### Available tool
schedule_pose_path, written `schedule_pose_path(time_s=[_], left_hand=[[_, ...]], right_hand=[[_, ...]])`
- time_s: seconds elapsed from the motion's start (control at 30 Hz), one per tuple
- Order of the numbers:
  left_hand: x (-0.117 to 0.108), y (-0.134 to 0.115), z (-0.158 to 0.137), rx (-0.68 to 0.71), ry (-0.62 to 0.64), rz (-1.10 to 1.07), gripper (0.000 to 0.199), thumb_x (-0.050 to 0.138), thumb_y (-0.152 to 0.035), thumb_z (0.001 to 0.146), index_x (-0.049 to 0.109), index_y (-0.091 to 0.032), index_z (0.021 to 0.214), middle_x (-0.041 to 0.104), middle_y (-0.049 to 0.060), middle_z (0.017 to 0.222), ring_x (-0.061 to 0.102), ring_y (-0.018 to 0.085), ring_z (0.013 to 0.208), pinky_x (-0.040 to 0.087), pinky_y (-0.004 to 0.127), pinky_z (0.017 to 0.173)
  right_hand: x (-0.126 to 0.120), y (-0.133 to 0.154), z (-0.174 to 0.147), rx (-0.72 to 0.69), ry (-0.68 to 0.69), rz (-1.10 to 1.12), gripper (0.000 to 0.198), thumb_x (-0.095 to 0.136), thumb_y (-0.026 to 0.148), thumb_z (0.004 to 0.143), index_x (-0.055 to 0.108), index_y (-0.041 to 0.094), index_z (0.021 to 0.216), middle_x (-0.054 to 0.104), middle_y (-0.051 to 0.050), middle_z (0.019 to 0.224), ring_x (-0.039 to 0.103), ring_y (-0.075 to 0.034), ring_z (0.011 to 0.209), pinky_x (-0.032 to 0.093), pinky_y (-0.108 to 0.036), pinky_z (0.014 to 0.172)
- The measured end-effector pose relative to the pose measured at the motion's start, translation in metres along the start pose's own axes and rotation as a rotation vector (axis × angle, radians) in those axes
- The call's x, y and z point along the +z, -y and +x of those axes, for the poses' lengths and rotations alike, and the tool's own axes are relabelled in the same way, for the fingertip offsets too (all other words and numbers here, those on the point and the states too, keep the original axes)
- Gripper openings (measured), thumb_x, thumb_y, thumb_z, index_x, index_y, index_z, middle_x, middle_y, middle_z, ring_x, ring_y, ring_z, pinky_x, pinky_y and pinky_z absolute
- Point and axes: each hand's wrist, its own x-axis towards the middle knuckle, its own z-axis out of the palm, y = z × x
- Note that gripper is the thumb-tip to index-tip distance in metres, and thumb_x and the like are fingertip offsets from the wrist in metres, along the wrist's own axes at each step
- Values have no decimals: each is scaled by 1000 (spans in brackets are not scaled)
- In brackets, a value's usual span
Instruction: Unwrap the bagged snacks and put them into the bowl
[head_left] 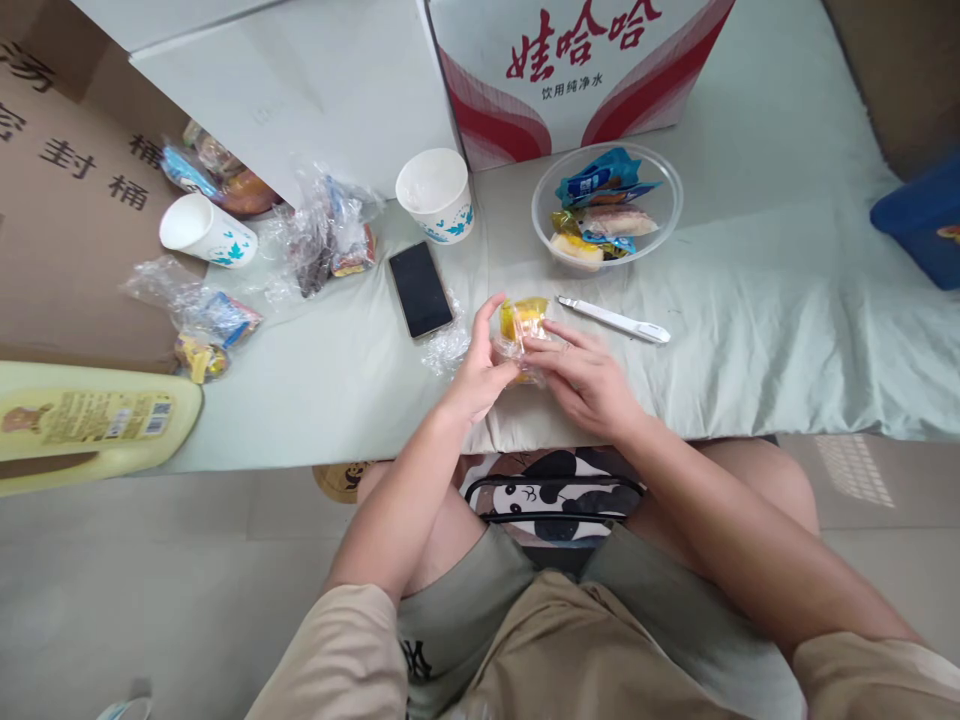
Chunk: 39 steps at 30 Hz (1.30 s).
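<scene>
A yellow packaged snack [524,316] with clear plastic wrap around it lies between my two hands over the green cloth. My left hand [480,368] curls about its left side, forefinger and thumb apart around it. From the right, the fingers of my right hand [585,375] press together on the clear film at the front of the snack. Part of the snack is hidden by the fingers. Just beyond my right hand is a white utility knife [613,319]. Crumpled clear plastic [447,350] lies left of my left hand, beside a black phone [421,289].
A clear plastic bowl [670,215] of wrapped snacks stands behind the knife. An upright paper cup [436,198], a tipped paper cup [208,231] and plastic-wrapped bundles [330,235] are at the left. Cartons [585,70] line the back; a yellow jug [97,420] is at the left edge.
</scene>
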Motion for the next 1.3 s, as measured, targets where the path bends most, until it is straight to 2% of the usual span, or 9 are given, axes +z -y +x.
schedule_pose_path(time_s=[0.13,0.3,0.4,0.53,0.7,0.8,1.03,1.13,1.3], left_hand=[[0,-2,-1,-2,20,-81,77,75,-20,73,46,-39,142,64,3,129,65,20,107,55,33,85],[-2,-1,0,-46,104,-148,33,73,-23,72,62,-25,102,64,0,104,62,14,87,51,26,77],[-4,4,3,47,15,-16,33,73,-25,75,61,-27,106,62,0,111,59,12,87,50,26,78],[-9,8,8,261,-101,262,31,70,-36,84,60,-27,112,62,4,120,60,19,107,49,32,92],[-15,7,8,423,-165,457,31,68,-45,88,59,-26,110,65,5,115,59,22,113,44,37,103],[-16,7,8,452,-199,478,27,67,-45,89,58,-26,107,65,3,108,60,20,103,46,34,96],[-14,4,5,451,-141,658,13,65,-36,89,66,-27,98,66,5,100,60,24,97,48,38,93],[-14,5,5,475,-194,612,17,68,-40,88,65,-27,99,66,4,102,61,23,100,48,38,96],[-19,3,6,509,-470,362,35,70,-49,88,57,-29,113,60,4,115,58,22,114,45,38,106]], right_hand=[[7,3,0,36,80,-112,33,48,16,99,70,28,121,70,-6,137,52,-28,143,46,-52,106],[1,6,2,39,128,-111,38,47,14,94,67,27,124,65,-5,143,47,-30,146,43,-54,107],[-11,-1,3,24,47,-94,31,49,18,93,70,28,113,70,-4,134,55,-30,137,44,-54,108],[-25,-22,-2,260,-219,-393,26,56,22,90,69,25,113,71,-11,123,61,-34,115,44,-57,101],[-33,-42,-10,418,-144,-590,25,62,31,86,71,20,107,68,-17,116,57,-40,109,46,-57,89],[-37,-35,-8,468,-124,-473,22,56,31,91,72,19,100,71,-15,99,63,-33,91,49,-49,80],[-26,6,5,537,16,266,41,48,52,99,71,19,91,65,-2,64,60,-15,56,49,-29,58],[-21,11,7,540,109,230,41,49,50,97,72,19,86,65,-1,61,58,-14,53,45,-27,54],[-30,2,3,478,205,-7,32,52,39,94,76,20,83,61,1,54,52,-15,49,39,-29,52]])
